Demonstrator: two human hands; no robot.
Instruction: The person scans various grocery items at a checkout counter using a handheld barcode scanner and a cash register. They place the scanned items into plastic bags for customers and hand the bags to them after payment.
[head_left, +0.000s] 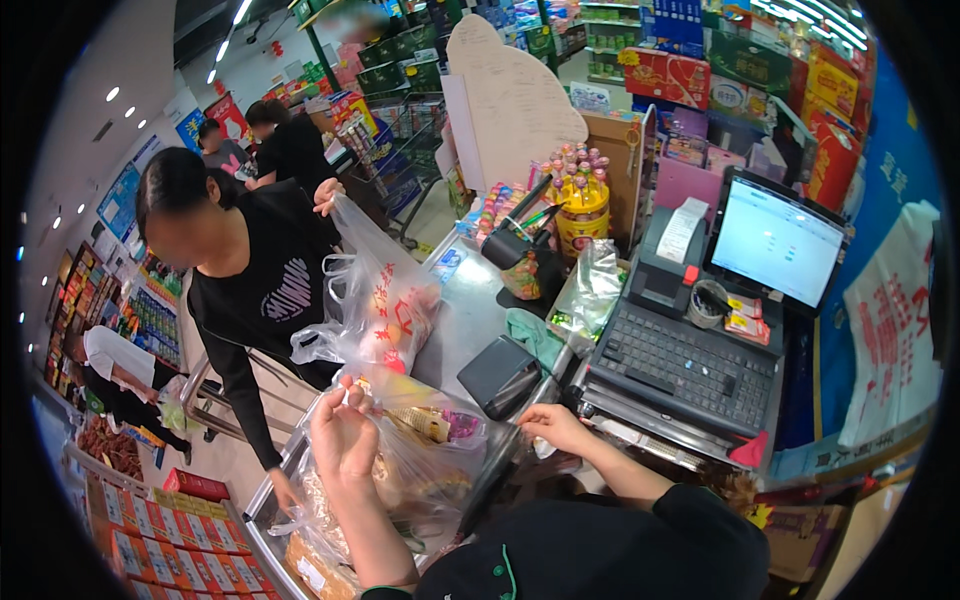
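My left hand (346, 433) is raised over a filled clear plastic shopping bag (427, 480) on the metal checkout counter (471, 283); its fingers are curled near the bag's upper edge, and whether they pinch the plastic cannot be told. My right hand (553, 427) rests by the counter's inner edge, at the bag's right side, fingers bent; its grip is unclear. Through the bag show packaged goods. Across the counter, a person lifts another filled plastic bag (386, 315) with red print by its handles. That person's other hand reaches to a bag of bread-like goods (319, 566).
A black box-shaped device (499, 375) and a green cloth (534, 339) lie right of the bags. Beyond stand a lollipop tub (583, 214), a keyboard (686, 367), a receipt printer (667, 262) and a monitor (778, 238). Stacked cartons (176, 544) stand at lower left.
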